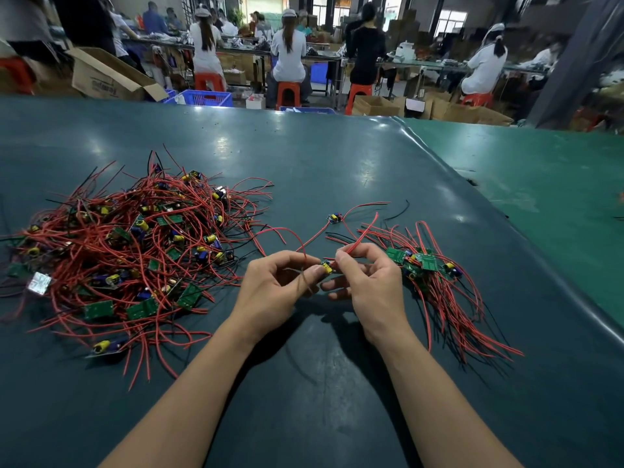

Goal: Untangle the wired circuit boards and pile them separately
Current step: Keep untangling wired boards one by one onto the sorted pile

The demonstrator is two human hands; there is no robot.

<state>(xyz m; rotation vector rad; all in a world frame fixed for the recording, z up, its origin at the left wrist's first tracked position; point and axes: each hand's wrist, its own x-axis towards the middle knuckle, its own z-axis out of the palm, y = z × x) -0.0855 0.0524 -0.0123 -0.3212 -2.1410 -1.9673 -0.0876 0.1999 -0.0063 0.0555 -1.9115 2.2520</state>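
A big tangled heap of wired circuit boards (135, 248) with red and black leads lies at the left of the dark green table mat (320, 383). A smaller sorted pile of boards (422, 265) sits at the right, its wires trailing toward me. One small board (327, 266) with a yellow part hangs between my hands. My left hand (273, 292) pinches it from the left, and my right hand (368, 282) grips its red wire from the right. Another single board (334, 218) lies just beyond my hands, its red leads reaching toward them.
The mat's far edge (304, 111) runs across the view, and a lighter green strip (557, 184) lies at the right. Beyond the table, several people sit on red stools (287, 92) at workbenches, among cardboard boxes (108, 76) and blue crates (207, 97).
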